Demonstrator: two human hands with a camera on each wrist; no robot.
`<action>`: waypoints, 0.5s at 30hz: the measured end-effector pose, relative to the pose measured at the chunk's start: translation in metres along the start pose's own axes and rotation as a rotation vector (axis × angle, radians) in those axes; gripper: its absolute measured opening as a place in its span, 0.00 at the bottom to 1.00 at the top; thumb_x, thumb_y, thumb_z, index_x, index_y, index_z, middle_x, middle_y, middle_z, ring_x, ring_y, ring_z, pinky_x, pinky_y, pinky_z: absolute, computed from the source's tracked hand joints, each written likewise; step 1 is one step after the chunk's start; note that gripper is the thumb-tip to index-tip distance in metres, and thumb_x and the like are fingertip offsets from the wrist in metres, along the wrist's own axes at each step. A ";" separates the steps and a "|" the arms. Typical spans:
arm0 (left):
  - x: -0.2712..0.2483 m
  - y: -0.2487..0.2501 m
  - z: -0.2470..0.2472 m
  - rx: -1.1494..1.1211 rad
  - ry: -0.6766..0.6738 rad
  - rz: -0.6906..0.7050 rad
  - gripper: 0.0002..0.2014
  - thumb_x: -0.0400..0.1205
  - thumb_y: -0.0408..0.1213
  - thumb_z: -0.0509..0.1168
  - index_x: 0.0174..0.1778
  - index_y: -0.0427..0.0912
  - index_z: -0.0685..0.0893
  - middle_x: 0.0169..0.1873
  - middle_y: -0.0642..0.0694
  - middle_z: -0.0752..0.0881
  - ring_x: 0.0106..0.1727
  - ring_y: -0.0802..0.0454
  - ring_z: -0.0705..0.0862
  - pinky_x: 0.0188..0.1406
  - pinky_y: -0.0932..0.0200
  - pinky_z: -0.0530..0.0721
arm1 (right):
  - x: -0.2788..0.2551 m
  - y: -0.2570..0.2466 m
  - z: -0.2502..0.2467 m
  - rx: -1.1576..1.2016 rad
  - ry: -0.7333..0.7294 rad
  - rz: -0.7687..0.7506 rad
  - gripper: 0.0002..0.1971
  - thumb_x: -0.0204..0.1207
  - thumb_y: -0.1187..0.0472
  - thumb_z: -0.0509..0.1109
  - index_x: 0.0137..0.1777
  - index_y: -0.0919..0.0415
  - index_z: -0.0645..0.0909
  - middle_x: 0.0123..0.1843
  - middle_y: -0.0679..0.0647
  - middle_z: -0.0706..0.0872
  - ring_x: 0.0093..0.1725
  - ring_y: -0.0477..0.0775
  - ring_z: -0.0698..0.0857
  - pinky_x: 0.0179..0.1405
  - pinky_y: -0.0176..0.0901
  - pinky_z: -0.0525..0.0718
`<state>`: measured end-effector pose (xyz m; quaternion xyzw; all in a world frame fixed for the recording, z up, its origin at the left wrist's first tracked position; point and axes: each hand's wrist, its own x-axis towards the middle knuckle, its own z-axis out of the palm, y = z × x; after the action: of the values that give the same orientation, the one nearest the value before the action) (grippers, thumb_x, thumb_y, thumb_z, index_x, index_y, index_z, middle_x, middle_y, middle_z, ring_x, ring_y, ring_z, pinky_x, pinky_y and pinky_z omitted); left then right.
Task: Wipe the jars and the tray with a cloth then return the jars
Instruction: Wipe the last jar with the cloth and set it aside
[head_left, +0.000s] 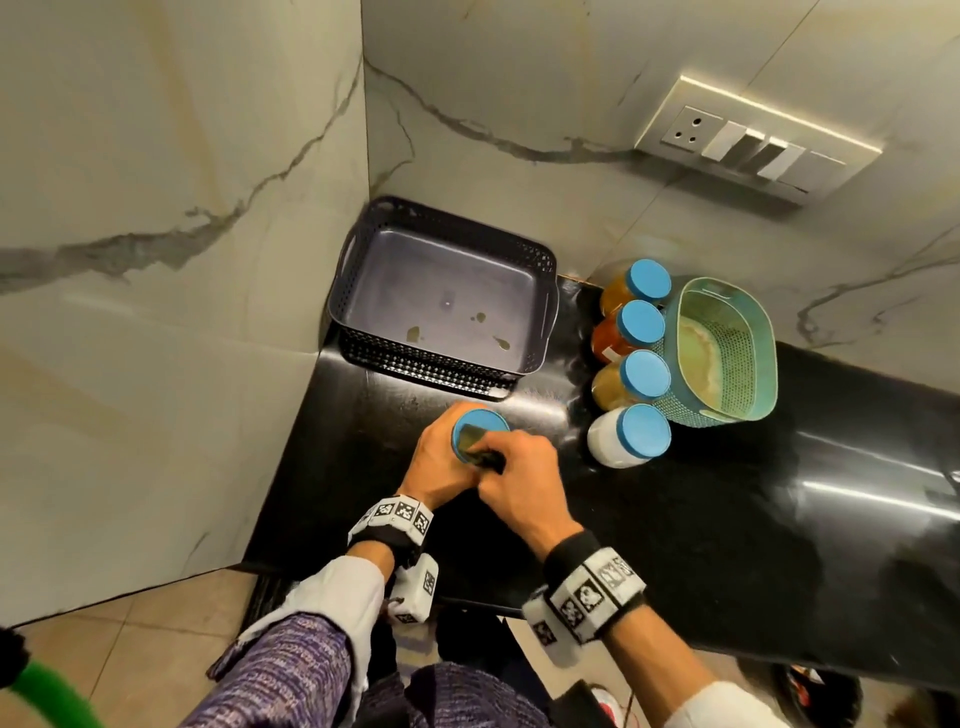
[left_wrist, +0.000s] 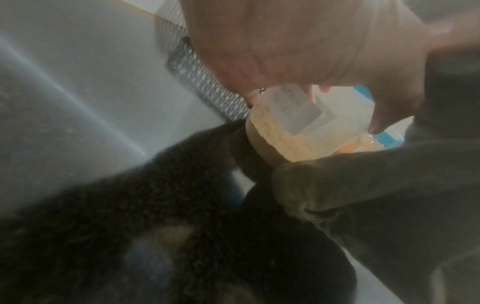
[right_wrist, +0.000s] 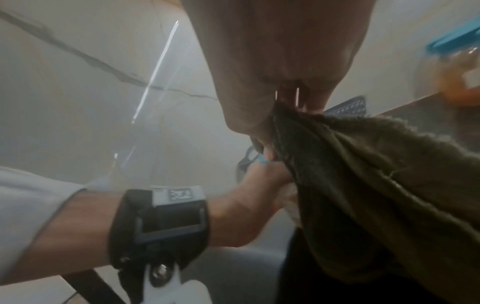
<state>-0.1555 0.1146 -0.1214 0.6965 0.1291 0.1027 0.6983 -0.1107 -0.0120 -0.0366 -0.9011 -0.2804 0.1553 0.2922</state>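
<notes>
The left hand (head_left: 441, 462) grasps a blue-lidded jar (head_left: 480, 428) standing on the black table (head_left: 727, 493), its fingers wrapped round the jar body just in front of the tray. The right hand (head_left: 519, 483) clenches a dark olive cloth (head_left: 480, 447) and presses it against the jar's lid and near side. In the left wrist view the jar (left_wrist: 311, 127) shows pale contents and a paper label. The dark perforated tray (head_left: 363, 249) sits in the wall corner, its floor marked with several stains. Four more blue-lidded jars (head_left: 641, 371) stand in a row to the right, touching a teal basket (head_left: 763, 343).
</notes>
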 end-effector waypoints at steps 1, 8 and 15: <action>0.000 0.000 0.000 0.009 0.019 0.000 0.20 0.74 0.31 0.76 0.62 0.46 0.87 0.55 0.48 0.92 0.58 0.49 0.91 0.63 0.40 0.90 | 0.006 -0.010 0.003 0.035 -0.011 -0.041 0.13 0.63 0.66 0.74 0.45 0.52 0.92 0.42 0.46 0.94 0.43 0.49 0.91 0.52 0.44 0.89; 0.006 0.002 0.000 0.033 -0.014 -0.024 0.28 0.69 0.32 0.84 0.65 0.47 0.86 0.57 0.49 0.91 0.59 0.48 0.91 0.63 0.47 0.89 | 0.026 0.010 -0.014 -0.052 0.068 0.053 0.11 0.65 0.64 0.75 0.46 0.52 0.92 0.42 0.48 0.94 0.42 0.53 0.91 0.46 0.50 0.89; 0.009 -0.005 0.002 0.036 0.054 -0.060 0.24 0.76 0.26 0.74 0.57 0.62 0.87 0.51 0.55 0.93 0.53 0.58 0.91 0.57 0.51 0.88 | 0.043 -0.009 0.000 0.012 0.019 0.021 0.06 0.67 0.60 0.74 0.44 0.53 0.89 0.39 0.48 0.92 0.40 0.52 0.90 0.42 0.52 0.88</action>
<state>-0.1466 0.1160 -0.1266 0.7019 0.1704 0.0982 0.6845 -0.0803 0.0197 -0.0358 -0.9036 -0.2670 0.1514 0.2988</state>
